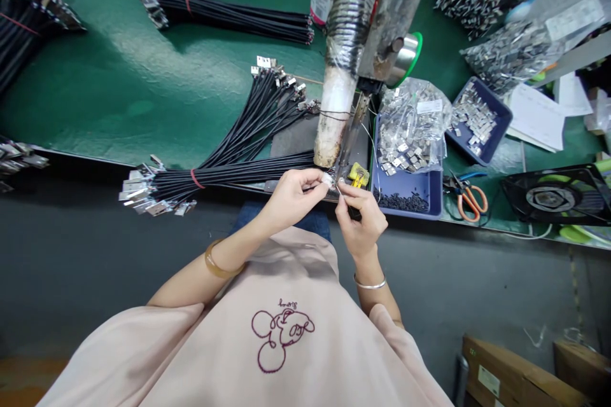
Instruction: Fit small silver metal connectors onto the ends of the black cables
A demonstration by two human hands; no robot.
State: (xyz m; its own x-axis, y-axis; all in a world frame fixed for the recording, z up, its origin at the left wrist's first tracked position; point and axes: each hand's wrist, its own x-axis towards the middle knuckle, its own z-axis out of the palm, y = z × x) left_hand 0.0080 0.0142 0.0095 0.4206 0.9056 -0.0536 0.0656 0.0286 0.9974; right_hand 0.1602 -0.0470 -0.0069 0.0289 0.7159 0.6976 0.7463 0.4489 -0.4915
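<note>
My left hand (296, 197) is closed in a pinch at the end of a black cable (248, 187), which runs in from the left; its tip is hidden by the fingers. Something white covers a fingertip. My right hand (363, 219) pinches a thin silvery wire, apparently solder, close beside the left fingertips. Right above both hands stands a metal rod (352, 130), like a soldering iron, beside a taped hose (329, 121). A banded bundle of black cables (229, 172) with metal connectors lies left of my hands, and more loose cables (243, 117) fan out behind it.
A yellow piece (359, 175) sits just behind my right hand. To the right are a blue tray (434, 203) with bagged metal connectors, another blue tray (501, 117), orange-handled pliers (472, 203) and a fan (554, 197). A wire spool (408, 57) and tied cables (229, 13) lie farther back.
</note>
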